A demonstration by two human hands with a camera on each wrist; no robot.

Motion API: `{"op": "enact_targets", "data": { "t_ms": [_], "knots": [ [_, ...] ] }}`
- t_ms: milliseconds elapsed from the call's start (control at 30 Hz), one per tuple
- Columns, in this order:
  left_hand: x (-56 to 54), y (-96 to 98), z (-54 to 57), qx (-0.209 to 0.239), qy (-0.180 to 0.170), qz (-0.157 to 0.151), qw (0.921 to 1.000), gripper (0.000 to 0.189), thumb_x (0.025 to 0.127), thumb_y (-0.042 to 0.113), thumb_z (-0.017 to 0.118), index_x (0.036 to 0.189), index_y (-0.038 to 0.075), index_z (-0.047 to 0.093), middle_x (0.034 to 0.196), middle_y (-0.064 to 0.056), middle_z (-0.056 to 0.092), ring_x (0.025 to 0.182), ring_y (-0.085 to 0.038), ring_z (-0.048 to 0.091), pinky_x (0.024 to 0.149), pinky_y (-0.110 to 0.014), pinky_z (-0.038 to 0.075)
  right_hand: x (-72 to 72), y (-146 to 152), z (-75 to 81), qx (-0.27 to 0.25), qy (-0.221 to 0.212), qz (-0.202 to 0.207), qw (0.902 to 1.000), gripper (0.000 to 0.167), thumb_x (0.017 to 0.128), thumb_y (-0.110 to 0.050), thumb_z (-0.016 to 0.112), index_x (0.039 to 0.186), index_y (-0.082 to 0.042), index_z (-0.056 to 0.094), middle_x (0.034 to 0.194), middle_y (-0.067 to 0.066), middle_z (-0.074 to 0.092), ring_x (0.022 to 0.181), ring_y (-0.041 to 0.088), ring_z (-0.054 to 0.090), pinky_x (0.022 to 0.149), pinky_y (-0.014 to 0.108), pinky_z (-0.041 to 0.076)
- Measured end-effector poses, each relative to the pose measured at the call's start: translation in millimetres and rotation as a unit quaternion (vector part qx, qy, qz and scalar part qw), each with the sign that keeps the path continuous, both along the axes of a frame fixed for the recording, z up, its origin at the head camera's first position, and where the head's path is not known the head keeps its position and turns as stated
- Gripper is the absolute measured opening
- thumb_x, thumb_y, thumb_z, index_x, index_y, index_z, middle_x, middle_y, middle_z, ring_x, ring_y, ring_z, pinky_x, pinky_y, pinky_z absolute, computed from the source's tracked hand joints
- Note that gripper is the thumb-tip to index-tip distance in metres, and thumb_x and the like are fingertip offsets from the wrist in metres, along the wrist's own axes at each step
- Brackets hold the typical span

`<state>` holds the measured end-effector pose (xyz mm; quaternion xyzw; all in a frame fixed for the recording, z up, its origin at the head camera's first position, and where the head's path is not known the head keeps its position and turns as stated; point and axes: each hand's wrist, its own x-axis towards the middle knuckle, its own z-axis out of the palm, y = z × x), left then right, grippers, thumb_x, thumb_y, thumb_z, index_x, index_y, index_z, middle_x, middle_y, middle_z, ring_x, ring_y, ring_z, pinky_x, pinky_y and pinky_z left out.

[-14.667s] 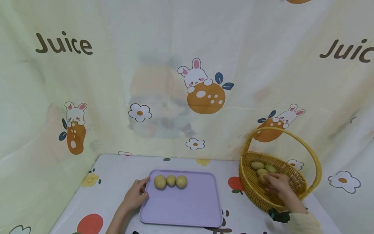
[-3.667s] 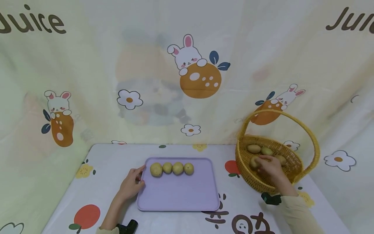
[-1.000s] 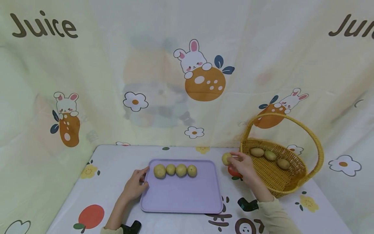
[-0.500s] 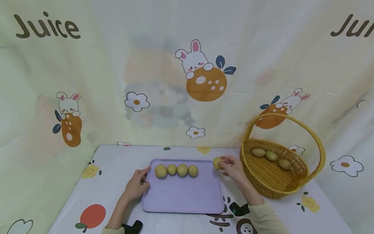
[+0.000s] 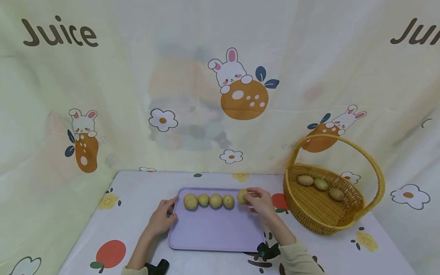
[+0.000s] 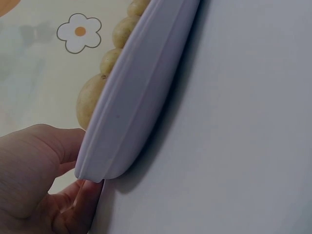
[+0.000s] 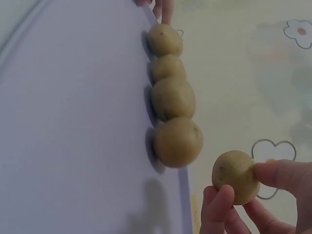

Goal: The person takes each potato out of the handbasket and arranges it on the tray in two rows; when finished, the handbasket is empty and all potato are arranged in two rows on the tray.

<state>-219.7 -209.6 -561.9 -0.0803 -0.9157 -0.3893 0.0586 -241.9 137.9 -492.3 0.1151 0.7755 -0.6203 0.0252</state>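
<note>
My right hand [image 5: 260,202] pinches a small round potato [image 5: 242,196] between thumb and fingers over the right end of the tray. In the right wrist view this potato [image 7: 236,176] is held apart from the row, and its shadow falls on the tray. Several potatoes [image 5: 215,201] stand in a touching row along the back of the lilac tray [image 5: 214,233]. At the tray's left edge my left hand [image 5: 161,218] holds the rim. The left wrist view shows its thumb and fingers [image 6: 73,146] at the tray's end, partly hidden behind the rim.
A yellow wicker basket [image 5: 319,225] with a tall arched handle stands right of the tray, holding 3 potatoes [image 5: 321,184]. The table wears a printed white cloth [image 5: 148,187]. A patterned curtain [image 5: 192,76] hangs right behind the table.
My right hand has taken a potato out of the basket and carried it left, past the tray's right edge, to near the row. The left hand stays at the tray's edge.
</note>
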Motion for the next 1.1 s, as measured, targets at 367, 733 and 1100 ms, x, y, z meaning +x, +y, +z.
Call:
{"op": "enact_targets", "data": {
  "t_ms": [367,733,1100],
  "knots": [
    [-1.3,-0.6,-0.3,0.002,-0.006,-0.002,1.0,0.065,0.078,0.004,0.066,0.141,0.003,0.052,0.108,-0.009,0.052,0.084,-0.015,0.053,0.068,-0.029,0.04,6.4,-32.9,-11.0,-0.009,0.023,0.026,0.9994,0.034,0.084,-0.008,0.072,0.115,0.005,0.066,0.094,0.015,0.067,0.067,0.022,0.068,0.051,0.03,0.053],
    [-5.5,-1.3,-5.4,-0.006,-0.008,0.004,0.9999,0.066,0.079,0.006,0.064,0.143,0.005,0.05,0.11,-0.008,0.052,0.084,-0.012,0.051,0.07,-0.029,0.04,7.0,-46.5,8.8,-0.061,0.031,-0.008,0.9976,0.034,0.085,-0.01,0.07,0.116,0.004,0.065,0.09,0.01,0.068,0.069,0.019,0.07,0.052,0.025,0.05],
    [-3.6,-1.3,-4.4,0.002,-0.007,0.002,1.0,0.066,0.078,0.005,0.065,0.142,0.004,0.051,0.109,-0.007,0.052,0.084,-0.012,0.052,0.071,-0.029,0.04,13.8,-67.4,-0.4,-0.063,0.04,0.035,0.9966,0.035,0.082,-0.006,0.072,0.115,0.005,0.067,0.088,0.009,0.067,0.066,0.016,0.067,0.052,0.027,0.051]
  ]
}}
